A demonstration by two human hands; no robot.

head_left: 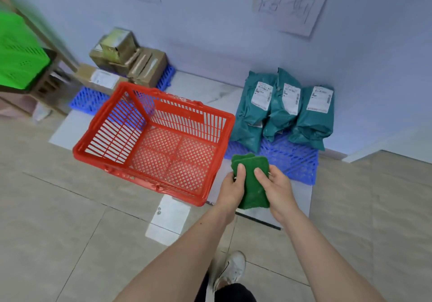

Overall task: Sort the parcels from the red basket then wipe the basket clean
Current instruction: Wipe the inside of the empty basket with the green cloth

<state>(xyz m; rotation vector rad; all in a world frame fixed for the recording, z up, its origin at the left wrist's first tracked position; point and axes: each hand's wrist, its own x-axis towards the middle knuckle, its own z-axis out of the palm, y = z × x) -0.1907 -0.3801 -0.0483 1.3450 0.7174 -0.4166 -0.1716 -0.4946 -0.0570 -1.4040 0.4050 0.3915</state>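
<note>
The red basket (98, 135) stands on the tiled floor with nothing inside it. Just right of its near corner, both hands hold a green scouring pad (251, 182) upright. My left hand (231, 189) grips the pad's left edge with the thumb on its face. My right hand (275, 189) grips the right edge the same way. Three teal mailer parcels (285, 112) with white labels lean on the wall at the right. Several cardboard box parcels (131, 63) are piled at the back left.
A blue plastic pallet (294, 164) lies under the teal mailers, and another blue pallet (91, 100) under the boxes. A green crate (18, 51) sits on a wooden rack at far left. Paper sheets (292, 5) hang on the wall. My shoe (231, 269) shows below.
</note>
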